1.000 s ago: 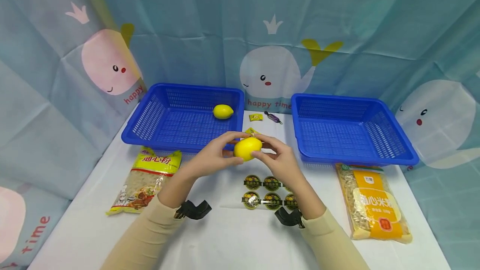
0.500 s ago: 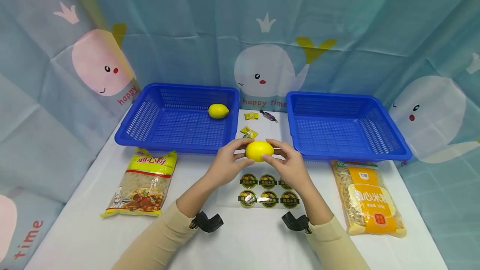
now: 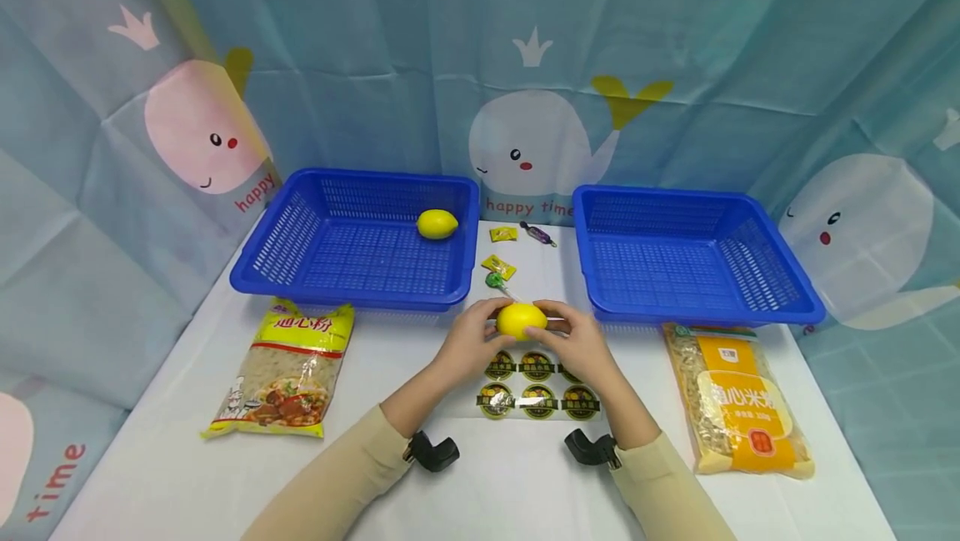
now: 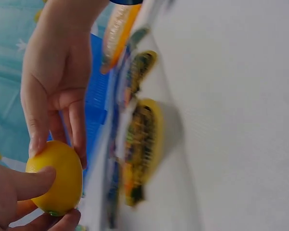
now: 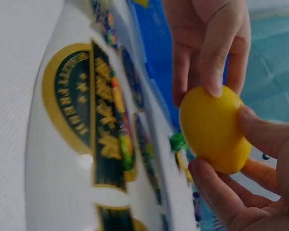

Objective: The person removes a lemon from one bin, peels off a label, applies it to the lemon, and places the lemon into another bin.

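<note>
A yellow lemon (image 3: 519, 322) is held between both hands, just above a clear sheet of round dark fruit stickers (image 3: 537, 401). My left hand (image 3: 471, 343) grips its left end with thumb and fingers, and my right hand (image 3: 579, 344) grips the right end. Up close in the left wrist view, the left thumb presses on the side of the lemon (image 4: 62, 180). The right wrist view also has both hands' fingers around the lemon (image 5: 213, 132). A second lemon (image 3: 437, 224) lies inside the left blue basket (image 3: 352, 298), near its right wall.
Another blue basket (image 3: 701, 308) stands at the right. Between the baskets lie yellow candy packets (image 3: 498, 267), a purple wrapped candy (image 3: 537, 233) and a green lollipop (image 3: 496, 280). Pasta bags (image 3: 288, 370) (image 3: 744, 399) flank the hands. A whale-print curtain (image 3: 420, 49) hangs behind.
Both hands have moved right and nearer the body with the lemon, which now sits lower, by the sticker sheet. The green lollipop has come into sight. The camera view has shifted slightly.
</note>
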Demonstrator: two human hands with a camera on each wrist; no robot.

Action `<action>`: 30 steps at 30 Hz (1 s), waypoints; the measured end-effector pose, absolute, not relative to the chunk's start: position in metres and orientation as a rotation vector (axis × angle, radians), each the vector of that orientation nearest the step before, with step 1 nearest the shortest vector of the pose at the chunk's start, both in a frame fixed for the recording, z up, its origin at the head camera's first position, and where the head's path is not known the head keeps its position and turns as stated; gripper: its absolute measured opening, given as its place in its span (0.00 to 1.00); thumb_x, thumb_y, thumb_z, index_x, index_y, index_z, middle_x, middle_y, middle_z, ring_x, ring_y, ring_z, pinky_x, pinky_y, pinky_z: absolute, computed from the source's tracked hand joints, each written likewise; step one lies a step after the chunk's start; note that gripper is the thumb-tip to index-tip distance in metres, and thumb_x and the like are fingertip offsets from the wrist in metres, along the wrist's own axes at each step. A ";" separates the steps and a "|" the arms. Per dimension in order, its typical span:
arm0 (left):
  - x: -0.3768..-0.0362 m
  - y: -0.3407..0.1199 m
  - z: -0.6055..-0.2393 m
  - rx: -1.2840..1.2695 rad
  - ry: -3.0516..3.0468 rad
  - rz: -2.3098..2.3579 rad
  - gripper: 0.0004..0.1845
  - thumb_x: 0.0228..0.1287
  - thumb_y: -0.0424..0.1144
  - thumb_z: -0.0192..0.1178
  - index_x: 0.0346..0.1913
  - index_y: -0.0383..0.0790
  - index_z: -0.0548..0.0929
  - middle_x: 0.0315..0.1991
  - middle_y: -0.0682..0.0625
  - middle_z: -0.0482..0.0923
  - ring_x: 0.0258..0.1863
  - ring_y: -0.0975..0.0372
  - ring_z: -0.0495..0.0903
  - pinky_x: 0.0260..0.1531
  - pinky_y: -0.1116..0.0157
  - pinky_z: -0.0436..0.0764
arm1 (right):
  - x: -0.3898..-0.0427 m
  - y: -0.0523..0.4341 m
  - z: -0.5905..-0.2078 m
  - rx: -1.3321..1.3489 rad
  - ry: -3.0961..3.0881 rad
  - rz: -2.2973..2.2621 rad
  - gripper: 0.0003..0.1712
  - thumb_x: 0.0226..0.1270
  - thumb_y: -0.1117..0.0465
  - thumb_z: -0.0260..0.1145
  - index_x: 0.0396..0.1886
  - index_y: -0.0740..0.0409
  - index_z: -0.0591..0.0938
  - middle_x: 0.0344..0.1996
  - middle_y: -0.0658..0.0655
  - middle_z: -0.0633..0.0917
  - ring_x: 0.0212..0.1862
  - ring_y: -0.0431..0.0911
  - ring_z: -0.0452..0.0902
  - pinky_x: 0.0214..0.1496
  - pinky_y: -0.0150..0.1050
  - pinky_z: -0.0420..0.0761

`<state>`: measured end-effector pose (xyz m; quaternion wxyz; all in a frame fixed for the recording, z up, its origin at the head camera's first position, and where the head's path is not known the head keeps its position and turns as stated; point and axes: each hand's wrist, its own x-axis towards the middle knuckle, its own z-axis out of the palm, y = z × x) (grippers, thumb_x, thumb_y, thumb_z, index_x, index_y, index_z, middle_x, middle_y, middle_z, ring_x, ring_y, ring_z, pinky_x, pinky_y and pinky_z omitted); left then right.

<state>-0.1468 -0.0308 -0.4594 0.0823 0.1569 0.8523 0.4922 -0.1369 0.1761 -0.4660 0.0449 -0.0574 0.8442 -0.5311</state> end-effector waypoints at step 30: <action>-0.166 -0.033 -0.484 0.454 2.451 1.427 0.38 0.63 0.34 0.70 0.74 0.38 0.65 0.68 0.40 0.70 0.67 0.51 0.74 0.62 0.62 0.78 | -0.148 0.174 -0.486 -0.139 2.609 -1.488 0.40 0.64 0.49 0.74 0.72 0.56 0.72 0.64 0.64 0.79 0.61 0.59 0.80 0.62 0.55 0.80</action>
